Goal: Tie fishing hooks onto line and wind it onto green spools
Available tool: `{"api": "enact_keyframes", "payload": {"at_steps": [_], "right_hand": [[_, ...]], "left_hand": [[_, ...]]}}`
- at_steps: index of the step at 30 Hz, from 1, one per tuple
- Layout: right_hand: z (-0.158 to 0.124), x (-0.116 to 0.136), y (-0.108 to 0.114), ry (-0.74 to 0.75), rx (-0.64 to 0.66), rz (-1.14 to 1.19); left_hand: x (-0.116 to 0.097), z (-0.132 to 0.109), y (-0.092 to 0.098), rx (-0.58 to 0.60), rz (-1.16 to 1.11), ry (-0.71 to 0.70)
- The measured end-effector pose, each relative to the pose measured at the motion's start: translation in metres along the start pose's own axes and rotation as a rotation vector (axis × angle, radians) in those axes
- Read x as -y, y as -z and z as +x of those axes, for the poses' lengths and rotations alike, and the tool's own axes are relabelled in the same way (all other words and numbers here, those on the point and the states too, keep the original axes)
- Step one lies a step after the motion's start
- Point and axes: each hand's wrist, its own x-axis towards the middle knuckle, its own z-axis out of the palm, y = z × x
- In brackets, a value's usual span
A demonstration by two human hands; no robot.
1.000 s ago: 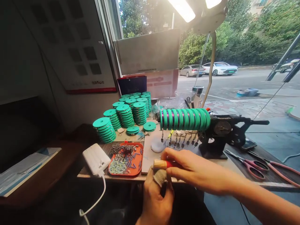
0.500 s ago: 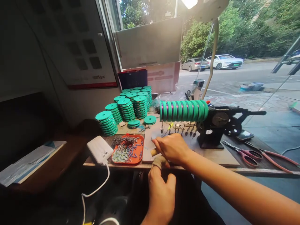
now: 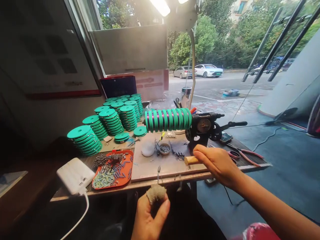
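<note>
My right hand is closed round a short wooden stick, held over the front edge of the board. Below that edge is my left hand, its wrapped finger and thumb pinched together; a small metal piece on a thin line stands up from the fingertips. Behind the hands, a row of green spools sits on the shaft of a black hand-cranked winder. On the board are a small bowl of dark beads and a white round thing.
Stacks of green spools stand at the back left. An orange tray of small metal parts lies beside a white power bank with a cable. Pliers and scissors lie at the right.
The view has swung to the right. My hands have moved apart, my right hand going right with the stick. The metal piece above my left hand, the bowl and the white round thing now show.
</note>
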Motion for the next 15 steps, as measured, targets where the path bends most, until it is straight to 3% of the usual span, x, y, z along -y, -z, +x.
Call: {"api": "enact_keyframes", "payload": {"at_steps": [3, 8, 10, 12, 15], "right_hand": [[0.002, -0.007, -0.012, -0.092, 0.053, 0.24], [-0.003, -0.009, -0.032, -0.066, 0.04, 0.397], [-0.012, -0.011, -0.035, -0.066, -0.066, 0.369], [-0.027, -0.02, -0.033, -0.131, -0.259, 0.301], [-0.05, -0.047, -0.027, -0.385, -0.498, 0.15]], "left_hand": [[0.01, -0.005, -0.001, -0.098, -0.143, 0.158], [0.017, -0.005, -0.001, -0.126, -0.185, 0.167], [0.017, -0.005, 0.0, -0.123, -0.177, 0.164], [0.017, -0.007, 0.001, -0.111, -0.173, 0.171], [0.015, -0.014, 0.001, -0.115, -0.175, 0.19]]}}
